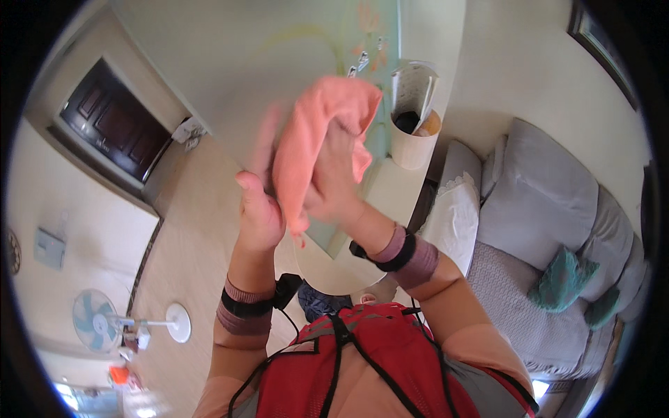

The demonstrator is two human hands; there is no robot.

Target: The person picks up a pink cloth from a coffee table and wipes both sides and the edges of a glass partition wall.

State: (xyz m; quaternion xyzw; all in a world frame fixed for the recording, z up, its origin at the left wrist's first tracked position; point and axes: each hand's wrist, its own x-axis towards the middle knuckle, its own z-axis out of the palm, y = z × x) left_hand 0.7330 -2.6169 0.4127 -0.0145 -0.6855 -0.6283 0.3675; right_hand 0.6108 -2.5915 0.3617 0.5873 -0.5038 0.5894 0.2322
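A coral-pink cloth hangs in folds in front of a frosted glass panel with painted flowers. My right hand holds the cloth, which drapes over and hides part of its fingers. Close against the cloth's left side is my left hand, thumb apart and pointing up; its fingers are blurred, so whether it grips anything is unclear. Below both hands shows the rounded end of a white ledge with the panel's lower corner above it.
On the ledge, right of the panel, stands a cream bin holding papers and a dark item. A grey sofa with green cushions lies to the right. At left are a standing fan and a dark door.
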